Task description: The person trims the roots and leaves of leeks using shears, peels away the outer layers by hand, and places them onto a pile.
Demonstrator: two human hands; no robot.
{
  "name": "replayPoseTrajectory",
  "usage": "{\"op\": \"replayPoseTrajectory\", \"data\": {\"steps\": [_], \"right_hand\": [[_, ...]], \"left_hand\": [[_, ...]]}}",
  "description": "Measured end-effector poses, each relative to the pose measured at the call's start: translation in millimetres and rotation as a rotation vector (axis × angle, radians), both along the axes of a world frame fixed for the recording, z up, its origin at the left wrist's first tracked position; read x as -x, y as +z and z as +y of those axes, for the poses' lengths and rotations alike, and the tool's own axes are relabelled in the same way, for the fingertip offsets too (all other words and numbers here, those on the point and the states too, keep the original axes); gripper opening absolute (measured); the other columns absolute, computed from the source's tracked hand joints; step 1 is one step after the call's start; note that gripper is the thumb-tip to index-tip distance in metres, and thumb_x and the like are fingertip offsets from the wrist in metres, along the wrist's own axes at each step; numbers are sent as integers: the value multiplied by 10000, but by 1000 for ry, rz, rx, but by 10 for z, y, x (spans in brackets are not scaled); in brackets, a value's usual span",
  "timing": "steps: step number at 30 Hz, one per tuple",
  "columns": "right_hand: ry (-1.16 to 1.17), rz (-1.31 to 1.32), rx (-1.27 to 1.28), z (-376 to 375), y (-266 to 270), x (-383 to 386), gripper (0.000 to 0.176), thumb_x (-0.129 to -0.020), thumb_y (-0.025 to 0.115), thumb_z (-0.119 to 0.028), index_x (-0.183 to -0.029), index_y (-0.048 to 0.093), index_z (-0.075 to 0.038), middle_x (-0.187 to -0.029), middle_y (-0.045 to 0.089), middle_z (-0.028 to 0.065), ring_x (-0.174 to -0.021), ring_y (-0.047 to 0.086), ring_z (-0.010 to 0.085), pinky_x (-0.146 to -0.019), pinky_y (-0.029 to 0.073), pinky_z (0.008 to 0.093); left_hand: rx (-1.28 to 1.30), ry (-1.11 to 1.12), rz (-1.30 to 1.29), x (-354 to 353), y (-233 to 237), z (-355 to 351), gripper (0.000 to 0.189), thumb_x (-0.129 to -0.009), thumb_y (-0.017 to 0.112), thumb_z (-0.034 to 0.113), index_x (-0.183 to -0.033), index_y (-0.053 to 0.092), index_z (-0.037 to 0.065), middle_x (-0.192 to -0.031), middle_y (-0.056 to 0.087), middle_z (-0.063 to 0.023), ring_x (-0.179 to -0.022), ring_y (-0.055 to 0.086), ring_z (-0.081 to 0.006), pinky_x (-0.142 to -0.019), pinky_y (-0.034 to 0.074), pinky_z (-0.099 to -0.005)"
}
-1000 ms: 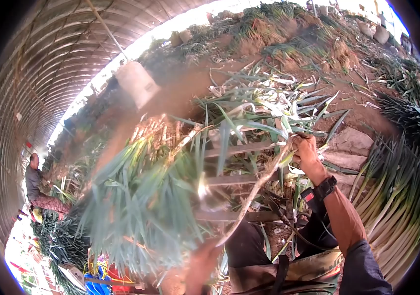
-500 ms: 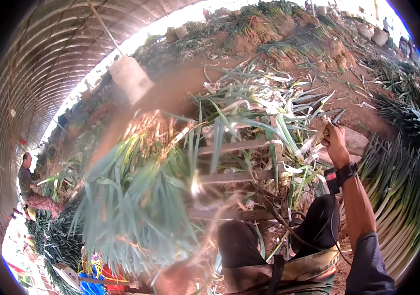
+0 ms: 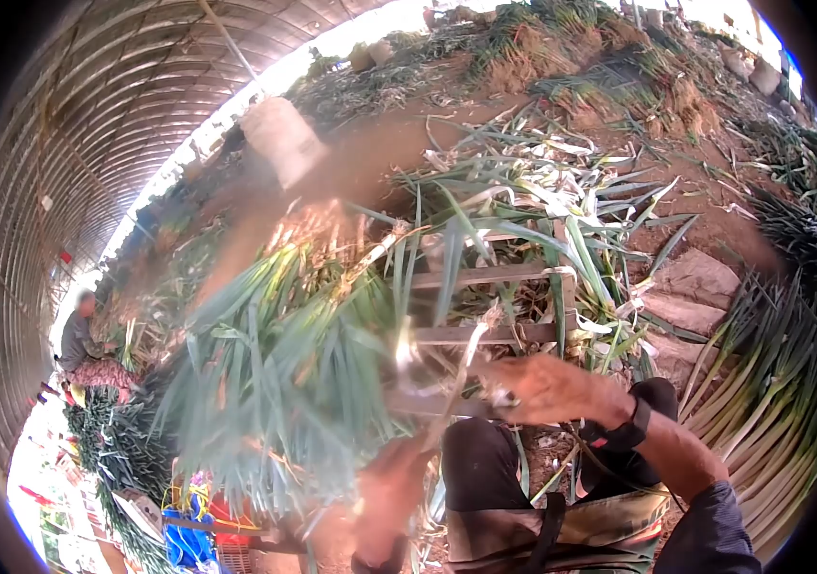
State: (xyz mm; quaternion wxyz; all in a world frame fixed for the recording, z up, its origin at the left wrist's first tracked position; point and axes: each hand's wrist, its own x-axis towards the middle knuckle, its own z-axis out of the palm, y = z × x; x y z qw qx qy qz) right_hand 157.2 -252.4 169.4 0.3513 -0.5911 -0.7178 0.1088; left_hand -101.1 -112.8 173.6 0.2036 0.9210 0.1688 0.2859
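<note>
At 6 o'clock, left hand [image 3: 396, 490] is gripping the pale stalk [image 3: 469, 361], its free end pointing toward 1. Right hand [image 3: 557, 387] is hovering beside it at 4, apart from left; blur's hiding finger contact and closure. Risk: leafy pile [image 3: 284, 383] at 8 snagging the stalk, sideways pull snapping it.

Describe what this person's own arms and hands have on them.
The right hand is bare, with a black wristband marked by a small red patch, below a dark grey sleeve. The left hand looks bare but blurred, with something dark near the wrist.
</note>
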Motion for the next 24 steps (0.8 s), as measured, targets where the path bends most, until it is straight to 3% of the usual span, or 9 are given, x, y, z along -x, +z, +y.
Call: {"op": "replayPoseTrajectory", "data": {"steps": [2,7,8,12,14,17,19,23,24], "right_hand": [[20,180,22,60,154,275,628,-853,725,-81,-1435,497,-137,-1301,641,146,-837,711,291,-827,599,363],[24,297,-169,177,-18,455,352,-887,735,-174,-1206,649,-54,-982,723,136,-731,696,252,-666,577,353],[-84,230,-189,159,-61,461,204,-853,702,-108,-1022,655,-4,-833,671,117,-655,656,243,-582,552,354],[-465,-393,-307,70,-54,137,175,-656,591,20,-825,563,-15,-699,523,84,-552,544,211,-447,488,342],[-604,-552,-318,31,-172,-210,182,-660,584,35,-836,569,-8,-752,544,88,-574,540,201,-427,473,316],[-858,-612,-273,-137,-223,-707,53,-832,582,20,-871,560,-10,-700,545,91,-485,482,156,-371,411,286],[-935,-678,-105,-296,-252,-991,250,-759,625,-9,-988,528,17,-852,601,127,-630,630,233,-437,480,332],[-1062,-730,1,-574,-124,-1240,183,-853,561,-21,-1019,488,6,-900,582,152,-728,657,292,-585,537,405],[-1076,-754,-10,-596,-155,-1290,179,-853,558,-15,-1016,487,6,-897,585,155,-742,661,302,-588,538,405]], "left_hand": [[-37,-17,21,-80,30,-43,363,-803,754,-18,-1147,714,91,-866,668,-121,-687,670,-271,-595,531,-352],[-11,-27,62,-132,29,-121,386,-814,718,-40,-1169,710,111,-879,670,-110,-737,681,-276,-639,551,-347],[10,-25,56,-129,14,-121,389,-811,718,-44,-1169,711,108,-876,670,-108,-736,679,-274,-642,550,-343],[101,-1,69,-45,16,-149,382,-811,722,-51,-1169,715,83,-874,679,-111,-719,668,-253,-648,542,-327],[152,7,43,16,32,-136,370,-817,725,-49,-1169,714,63,-872,687,-118,-708,660,-230,-649,535,-319],[257,14,-22,147,27,-104,359,-822,731,-46,-1171,709,33,-859,692,-131,-705,647,-190,-648,523,-309],[366,46,-6,297,40,-97,359,-822,735,-47,-1174,704,16,-851,692,-137,-712,640,-168,-645,518,-304],[510,-30,-115,672,-222,32,297,-843,731,-25,-1139,713,-12,-824,686,-99,-696,611,-127,-598,474,-269],[636,12,2,652,30,-101,264,-859,717,-18,-1123,720,-6,-803,674,-81,-667,587,-115,-572,449,-263]]}}
